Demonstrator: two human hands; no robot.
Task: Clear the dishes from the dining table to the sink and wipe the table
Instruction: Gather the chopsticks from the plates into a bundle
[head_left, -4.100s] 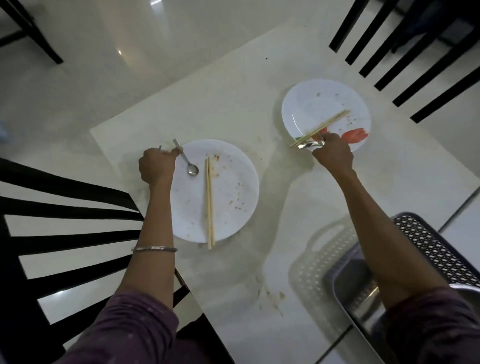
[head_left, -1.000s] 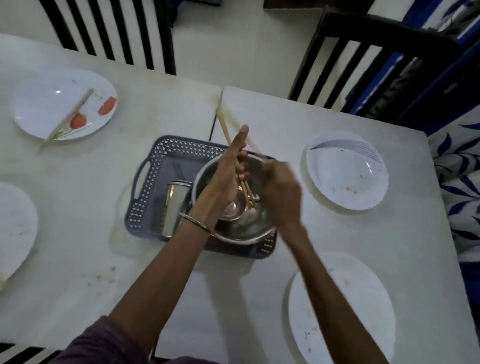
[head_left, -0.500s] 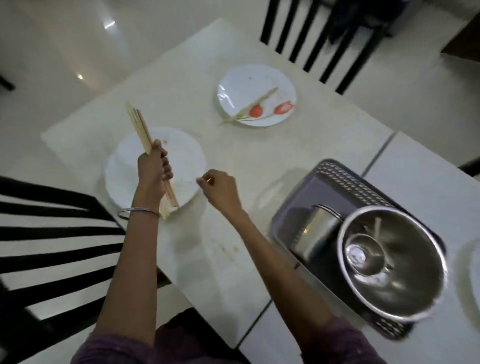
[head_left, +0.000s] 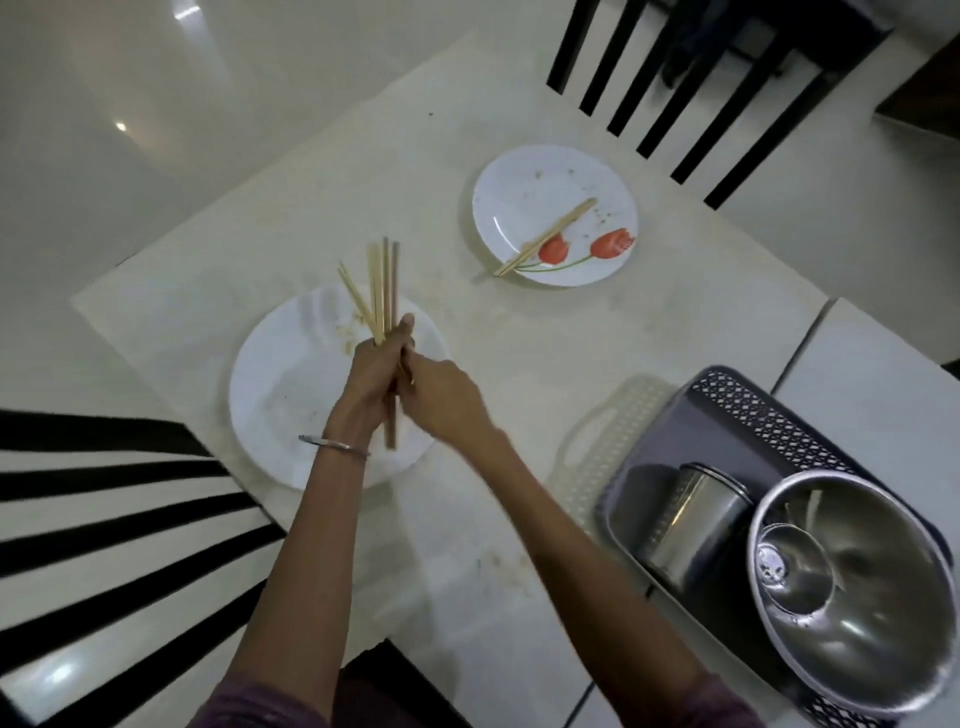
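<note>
Chopsticks (head_left: 383, 291) stand bundled upright in the left hand (head_left: 375, 375), clenched above the near plate (head_left: 291, 395); the right hand (head_left: 441, 395) pinches their lower ends, likely squaring the bundle.

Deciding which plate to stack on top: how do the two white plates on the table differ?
The far plate has red flowers printed on it; the near plate looks plain. The far plate carries chopsticks; the near one has none lying on it. Both are white, round, crumb-soiled.
</note>
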